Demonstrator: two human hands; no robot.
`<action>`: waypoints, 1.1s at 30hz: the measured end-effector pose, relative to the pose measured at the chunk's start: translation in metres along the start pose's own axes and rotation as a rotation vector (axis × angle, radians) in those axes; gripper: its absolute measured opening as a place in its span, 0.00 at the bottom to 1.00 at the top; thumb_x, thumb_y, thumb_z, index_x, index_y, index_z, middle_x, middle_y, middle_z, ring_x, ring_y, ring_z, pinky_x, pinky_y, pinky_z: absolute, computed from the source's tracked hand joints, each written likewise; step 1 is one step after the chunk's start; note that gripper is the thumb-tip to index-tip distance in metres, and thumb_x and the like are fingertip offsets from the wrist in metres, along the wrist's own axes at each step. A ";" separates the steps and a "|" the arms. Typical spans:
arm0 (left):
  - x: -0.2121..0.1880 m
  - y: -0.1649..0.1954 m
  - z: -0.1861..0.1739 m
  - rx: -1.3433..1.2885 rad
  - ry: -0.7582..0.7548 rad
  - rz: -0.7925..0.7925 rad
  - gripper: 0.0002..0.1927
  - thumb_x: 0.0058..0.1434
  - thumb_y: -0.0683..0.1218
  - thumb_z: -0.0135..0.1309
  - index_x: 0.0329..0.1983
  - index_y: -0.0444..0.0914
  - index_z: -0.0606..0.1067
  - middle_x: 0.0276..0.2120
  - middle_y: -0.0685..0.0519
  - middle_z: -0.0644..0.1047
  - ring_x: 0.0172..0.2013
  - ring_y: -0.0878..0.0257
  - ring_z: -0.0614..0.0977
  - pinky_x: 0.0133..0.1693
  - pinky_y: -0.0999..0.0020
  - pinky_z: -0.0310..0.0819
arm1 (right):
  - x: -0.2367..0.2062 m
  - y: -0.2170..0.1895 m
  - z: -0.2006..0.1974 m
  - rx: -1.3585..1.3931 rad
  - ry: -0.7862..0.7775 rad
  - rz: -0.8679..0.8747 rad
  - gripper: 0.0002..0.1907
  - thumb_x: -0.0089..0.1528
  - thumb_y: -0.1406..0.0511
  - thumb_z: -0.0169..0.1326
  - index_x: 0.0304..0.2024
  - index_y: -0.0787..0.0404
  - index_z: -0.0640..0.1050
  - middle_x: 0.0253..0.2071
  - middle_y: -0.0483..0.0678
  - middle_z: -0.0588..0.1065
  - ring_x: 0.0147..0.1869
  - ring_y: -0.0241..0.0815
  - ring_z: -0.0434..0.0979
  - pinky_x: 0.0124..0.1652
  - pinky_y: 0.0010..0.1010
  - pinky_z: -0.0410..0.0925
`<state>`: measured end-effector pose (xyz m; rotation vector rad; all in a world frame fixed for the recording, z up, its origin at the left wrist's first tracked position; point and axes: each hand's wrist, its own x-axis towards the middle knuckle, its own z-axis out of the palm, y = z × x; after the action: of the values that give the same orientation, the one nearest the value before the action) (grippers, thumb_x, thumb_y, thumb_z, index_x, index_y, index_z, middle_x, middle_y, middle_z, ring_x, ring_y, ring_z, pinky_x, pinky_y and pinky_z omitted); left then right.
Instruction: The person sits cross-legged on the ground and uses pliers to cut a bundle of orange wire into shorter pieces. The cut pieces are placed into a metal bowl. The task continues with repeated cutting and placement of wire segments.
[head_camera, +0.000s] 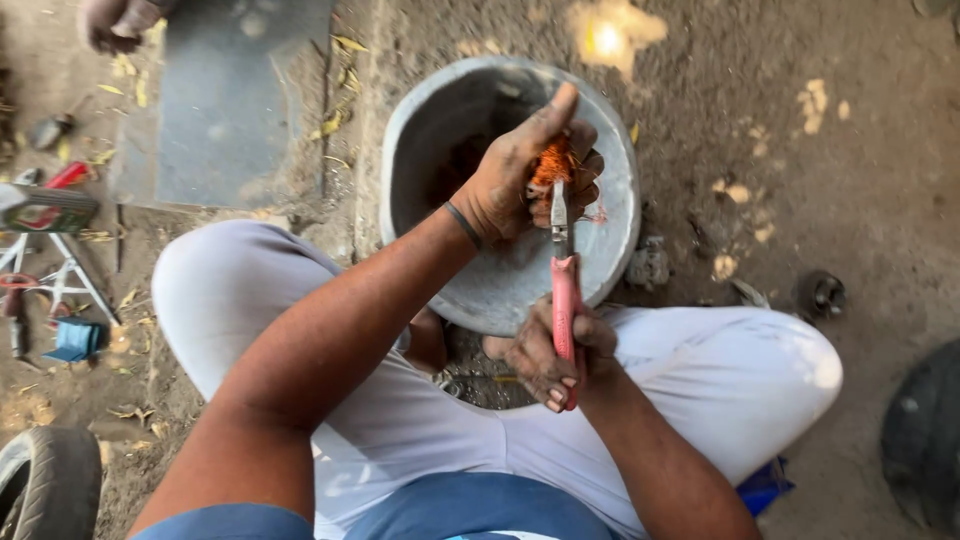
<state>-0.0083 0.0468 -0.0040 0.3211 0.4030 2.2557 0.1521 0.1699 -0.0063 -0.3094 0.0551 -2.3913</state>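
Left hand (515, 180) clenches a frayed orange copper-wire bundle (551, 163); right hand (555, 355) grips red-handled pliers (564, 270) biting it.

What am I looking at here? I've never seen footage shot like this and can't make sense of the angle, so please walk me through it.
The camera sits on a person's head and looks straight down, so you see their own arms and their lap in white trousers, as they sit on dirt ground. The left hand grips a bundle of orange wire over a round grey metal basin. The right hand holds red-handled pliers, whose tip meets the wire. Tools lie scattered at the left, a tyre shows at the bottom left, and another person's hand appears at the top left.
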 end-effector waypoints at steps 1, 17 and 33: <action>0.001 -0.001 0.001 -0.091 -0.074 -0.010 0.29 0.75 0.65 0.48 0.28 0.39 0.69 0.20 0.54 0.67 0.15 0.69 0.64 0.17 0.72 0.55 | 0.002 0.005 -0.002 0.030 0.002 -0.016 0.13 0.68 0.59 0.57 0.37 0.62 0.75 0.21 0.53 0.72 0.26 0.47 0.75 0.24 0.35 0.77; 0.012 0.012 -0.039 0.671 0.290 0.139 0.21 0.65 0.57 0.63 0.49 0.37 0.77 0.41 0.54 0.80 0.44 0.64 0.81 0.49 0.66 0.80 | -0.005 -0.033 0.001 -0.816 0.716 0.039 0.13 0.68 0.63 0.58 0.49 0.66 0.78 0.34 0.54 0.78 0.31 0.38 0.77 0.33 0.31 0.73; -0.018 -0.020 -0.105 2.215 0.553 -0.204 0.08 0.56 0.45 0.55 0.34 0.39 0.81 0.37 0.40 0.82 0.40 0.45 0.84 0.43 0.51 0.81 | 0.004 -0.036 -0.062 -1.763 1.285 0.639 0.17 0.61 0.57 0.61 0.38 0.66 0.83 0.28 0.52 0.77 0.34 0.50 0.78 0.35 0.43 0.71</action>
<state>-0.0202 0.0262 -0.1096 0.5859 2.8240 0.6619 0.1114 0.1912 -0.0610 0.4771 2.3314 -0.9202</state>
